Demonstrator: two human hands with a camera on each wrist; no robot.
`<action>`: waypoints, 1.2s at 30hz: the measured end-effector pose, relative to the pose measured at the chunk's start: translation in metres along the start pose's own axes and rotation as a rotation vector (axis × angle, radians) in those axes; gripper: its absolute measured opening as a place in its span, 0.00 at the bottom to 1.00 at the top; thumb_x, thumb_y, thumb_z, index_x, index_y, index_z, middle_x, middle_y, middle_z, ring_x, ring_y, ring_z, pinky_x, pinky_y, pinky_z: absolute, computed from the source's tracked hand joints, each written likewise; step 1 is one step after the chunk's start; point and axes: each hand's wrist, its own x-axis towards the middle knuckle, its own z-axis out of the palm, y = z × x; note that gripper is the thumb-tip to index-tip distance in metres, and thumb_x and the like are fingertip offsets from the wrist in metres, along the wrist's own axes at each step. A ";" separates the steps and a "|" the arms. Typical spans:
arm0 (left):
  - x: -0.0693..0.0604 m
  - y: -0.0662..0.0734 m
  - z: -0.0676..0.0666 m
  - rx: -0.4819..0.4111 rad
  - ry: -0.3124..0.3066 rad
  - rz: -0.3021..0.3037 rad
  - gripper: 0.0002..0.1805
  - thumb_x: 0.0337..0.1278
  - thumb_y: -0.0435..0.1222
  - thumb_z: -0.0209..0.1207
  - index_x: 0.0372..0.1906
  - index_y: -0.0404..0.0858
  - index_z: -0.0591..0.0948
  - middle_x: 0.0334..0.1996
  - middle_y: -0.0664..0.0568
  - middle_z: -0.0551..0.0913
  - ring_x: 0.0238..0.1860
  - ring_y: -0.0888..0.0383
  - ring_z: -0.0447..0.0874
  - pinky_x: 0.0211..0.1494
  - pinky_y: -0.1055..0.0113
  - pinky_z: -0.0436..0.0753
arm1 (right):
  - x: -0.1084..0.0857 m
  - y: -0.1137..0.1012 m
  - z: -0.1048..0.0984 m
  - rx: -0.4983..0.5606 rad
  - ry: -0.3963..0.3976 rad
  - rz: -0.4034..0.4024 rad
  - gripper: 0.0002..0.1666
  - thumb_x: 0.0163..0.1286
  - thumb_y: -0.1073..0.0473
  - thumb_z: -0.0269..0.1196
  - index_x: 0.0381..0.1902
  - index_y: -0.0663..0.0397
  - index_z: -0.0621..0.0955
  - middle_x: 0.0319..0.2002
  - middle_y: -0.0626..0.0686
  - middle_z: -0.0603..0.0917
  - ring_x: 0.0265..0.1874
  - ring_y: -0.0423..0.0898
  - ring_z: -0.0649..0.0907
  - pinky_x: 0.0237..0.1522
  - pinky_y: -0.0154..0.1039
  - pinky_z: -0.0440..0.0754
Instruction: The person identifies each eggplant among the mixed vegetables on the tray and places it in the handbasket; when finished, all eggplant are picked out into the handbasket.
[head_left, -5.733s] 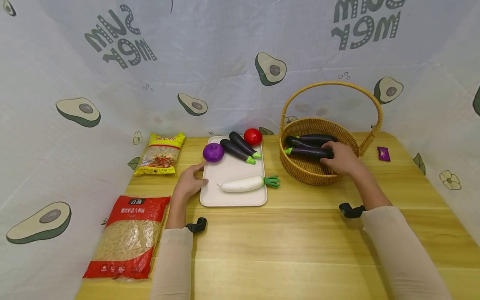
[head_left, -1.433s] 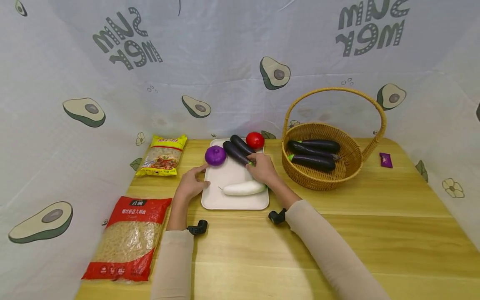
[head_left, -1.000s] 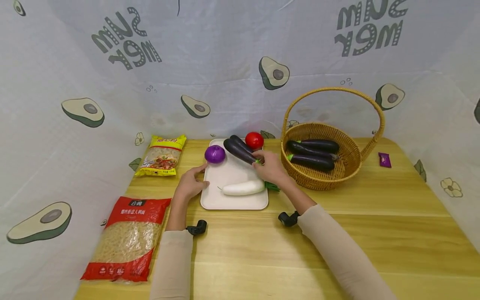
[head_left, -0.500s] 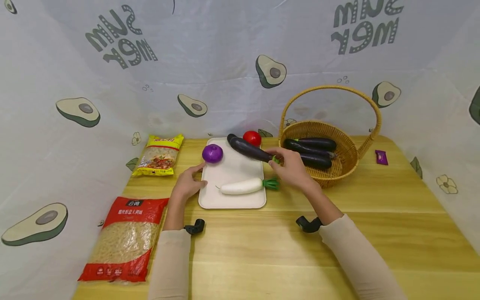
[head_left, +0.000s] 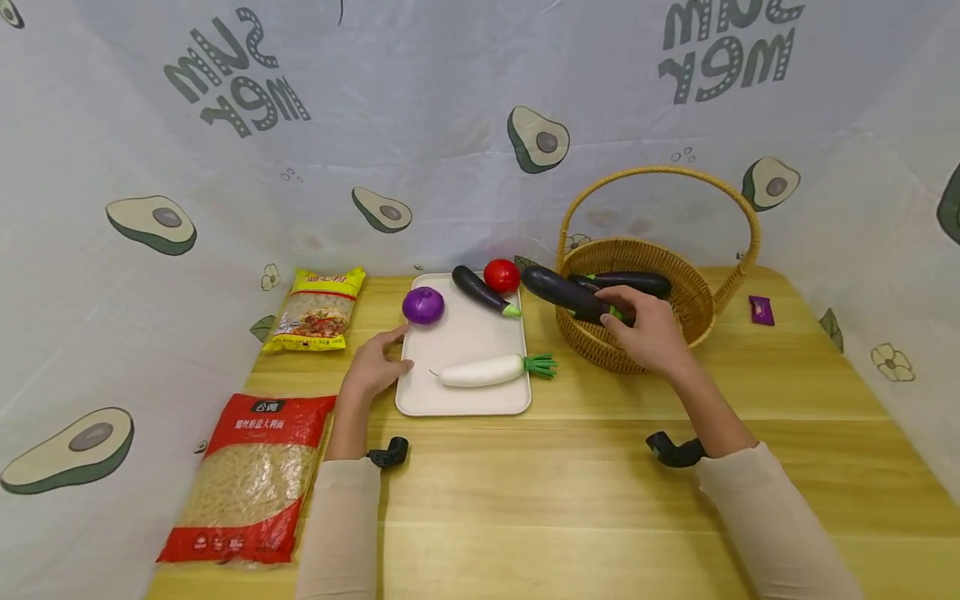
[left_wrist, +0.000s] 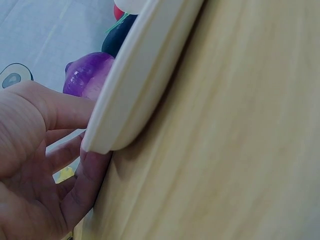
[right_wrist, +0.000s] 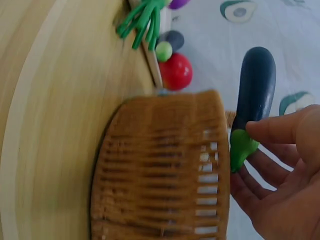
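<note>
My right hand (head_left: 651,332) pinches an eggplant (head_left: 557,288) by its green stem end, over the left side of the wicker basket (head_left: 600,354). In the right wrist view this eggplant (right_wrist: 256,82) stands out past the basket rim, thumb on its cap. More eggplants (head_left: 637,282) lie inside the basket, partly hidden. My left hand (head_left: 372,367) grips the left edge of the white tray (head_left: 465,400), the thumb above and fingers under its rim (left_wrist: 120,100). On the tray are a purple onion (head_left: 423,306), one eggplant (head_left: 483,292), a red tomato (head_left: 502,276) and a white radish (head_left: 483,372).
At the left lie a yellow food packet (head_left: 315,310) and a red pasta bag (head_left: 251,479). A small purple wrapped sweet (head_left: 762,310) sits right of the basket, whose tall handle (head_left: 660,172) arches above it. A printed curtain (head_left: 450,125) stands behind the table.
My right hand has gone from the basket to the tray, picked up one of the two eggplants there, and carried it right to the basket. My left hand has stayed at the tray.
</note>
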 end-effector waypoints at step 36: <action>-0.002 0.001 -0.002 -0.036 0.005 0.013 0.40 0.59 0.31 0.67 0.77 0.51 0.70 0.70 0.44 0.73 0.27 0.57 0.70 0.32 0.65 0.75 | 0.001 0.057 -0.043 -0.203 -0.298 0.082 0.19 0.72 0.63 0.62 0.59 0.64 0.80 0.61 0.75 0.78 0.54 0.69 0.80 0.53 0.66 0.78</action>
